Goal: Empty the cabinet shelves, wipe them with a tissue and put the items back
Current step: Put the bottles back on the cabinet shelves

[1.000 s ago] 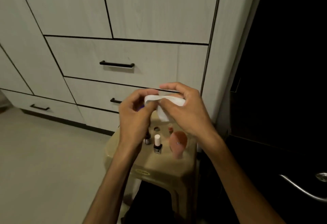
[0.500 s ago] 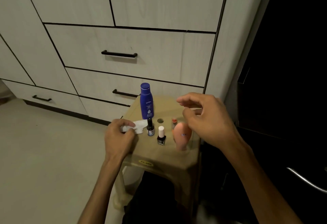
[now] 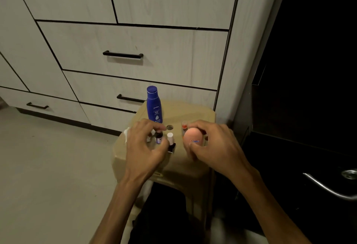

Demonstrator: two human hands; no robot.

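A beige plastic stool (image 3: 195, 111) stands in front of the cabinet and carries the items. My left hand (image 3: 145, 148) curls its thumb and fingers round a small dark bottle (image 3: 158, 138). The white tissue (image 3: 126, 133) lies at the stool's left edge, mostly hidden under that hand. My right hand (image 3: 214, 145) grips a peach egg-shaped sponge (image 3: 193, 137), thumb in front and fingers behind. Between the hands stands a nail polish bottle with a white cap (image 3: 170, 141). A tiny red vial (image 3: 184, 126) sits behind the sponge. A tall blue lotion bottle (image 3: 154, 104) stands upright at the back.
The pale wooden cabinet has shut drawers with black handles (image 3: 122, 54), (image 3: 130, 99), (image 3: 37, 106). A dark door with a metal lever handle (image 3: 328, 187) is at the right. Bare floor (image 3: 48, 166) lies to the left of the stool.
Both hands held the tissue above the stool. My left hand then laid it at the stool's left edge, and both hands came down onto the small bottle and the sponge.
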